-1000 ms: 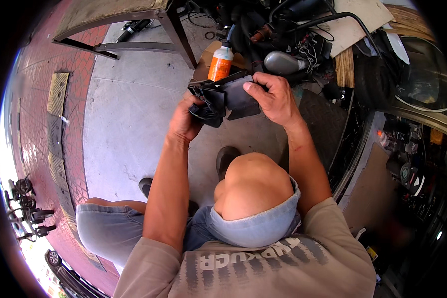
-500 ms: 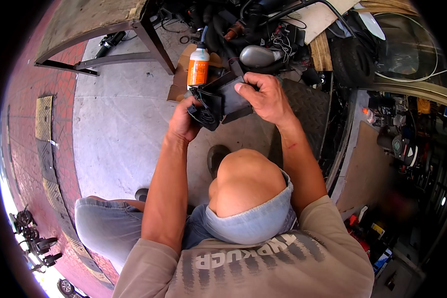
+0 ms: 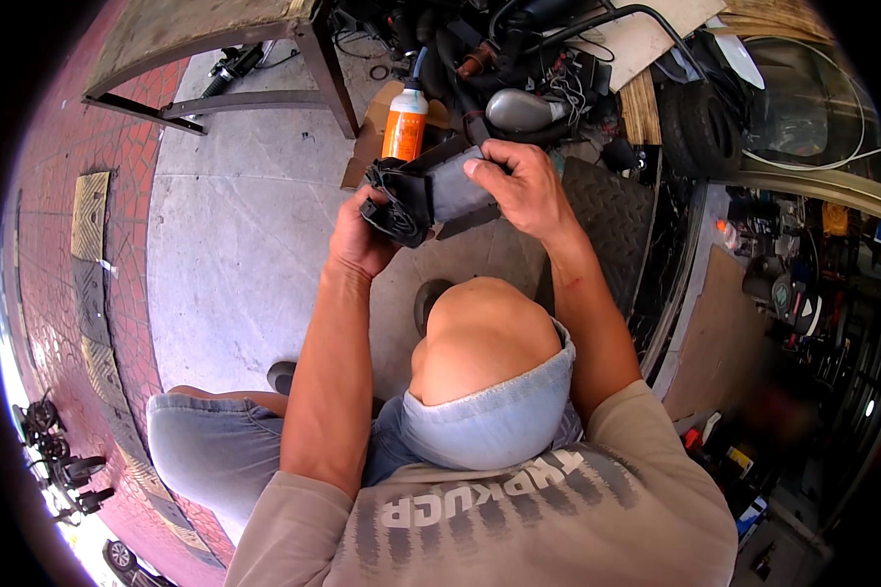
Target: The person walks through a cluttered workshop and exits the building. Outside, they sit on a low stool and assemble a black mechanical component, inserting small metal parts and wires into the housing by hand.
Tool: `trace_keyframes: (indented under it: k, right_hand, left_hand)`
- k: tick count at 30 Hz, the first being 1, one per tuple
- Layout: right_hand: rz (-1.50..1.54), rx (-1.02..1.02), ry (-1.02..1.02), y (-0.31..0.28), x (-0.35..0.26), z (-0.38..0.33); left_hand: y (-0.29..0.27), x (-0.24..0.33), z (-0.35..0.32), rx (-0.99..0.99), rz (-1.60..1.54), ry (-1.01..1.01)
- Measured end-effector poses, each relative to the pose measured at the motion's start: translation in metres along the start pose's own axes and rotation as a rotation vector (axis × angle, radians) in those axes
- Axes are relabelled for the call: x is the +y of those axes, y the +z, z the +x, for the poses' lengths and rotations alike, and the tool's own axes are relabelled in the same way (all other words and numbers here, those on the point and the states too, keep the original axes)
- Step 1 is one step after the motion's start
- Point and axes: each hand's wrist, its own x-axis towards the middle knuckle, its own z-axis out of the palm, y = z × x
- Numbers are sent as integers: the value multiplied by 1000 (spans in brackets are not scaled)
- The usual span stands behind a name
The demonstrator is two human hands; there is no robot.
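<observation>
Black part [image 3: 417, 199], perhaps plastic, underside hidden

Bright left-side glare, bowed edges

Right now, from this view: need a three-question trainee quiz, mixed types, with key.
1. True or false: the left hand holds the cabled black part.
2. Besides white, the bottle is mainly: A) blue; B) orange; C) green.
3. Fill in: the right hand has its ____ on the upper face of the grey panel.

Key: 1 true; 2 B; 3 thumb.
</observation>
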Motion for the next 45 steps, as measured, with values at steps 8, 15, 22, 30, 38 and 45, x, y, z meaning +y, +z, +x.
trace_keyframes:
  k: [8, 15, 22, 30, 38, 45]
  right_hand:
    - [103, 5, 32, 11, 17, 6]
    - [132, -8, 25, 8, 15, 0]
    - [175, 52, 13, 12, 18, 1]
    - [95, 10, 84, 12, 35, 3]
    - [66, -112, 6, 3, 40, -1]
    - [12, 16, 5, 24, 32, -6]
  left_hand:
    - [-8, 1, -8, -11, -64, -49]
    - [-18, 5, -12, -14, -72, -37]
    - [-25, -1, -8, -47, -109, -55]
    - [-22, -4, -12, 25, -205, -46]
    - [-15, -3, -10, -53, -141, -38]
    - [-7, -3, -9, -49, -95, -66]
